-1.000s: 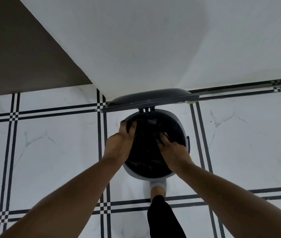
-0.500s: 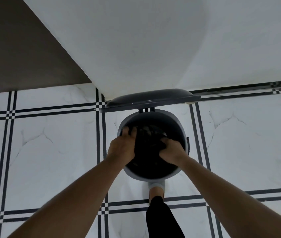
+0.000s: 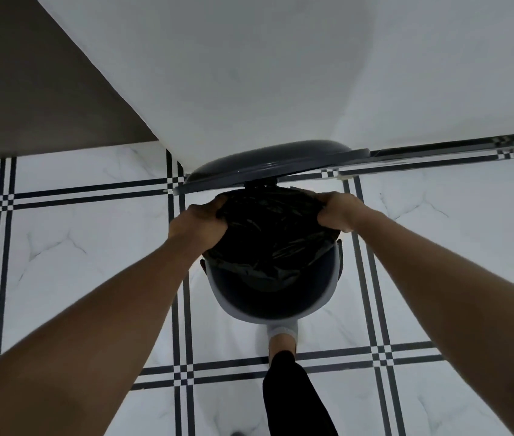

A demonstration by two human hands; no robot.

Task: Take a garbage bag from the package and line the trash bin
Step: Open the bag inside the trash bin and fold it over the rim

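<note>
Garbage bag (image 3: 268,234) over trash bin (image 3: 281,297), gripped by left hand (image 3: 199,225) and right hand (image 3: 340,212).

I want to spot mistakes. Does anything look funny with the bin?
Nothing broken or spilled. The bag just isn't fitted yet: both hands hold it bunched above the bin, whose near rim is bare.

A single head-worn view looks steeply down from close above at the trash bin (image 3: 276,291) against the wall (image 3: 249,73), both forearms reaching forward from the lower corners over the tiled floor (image 3: 76,247).
</note>
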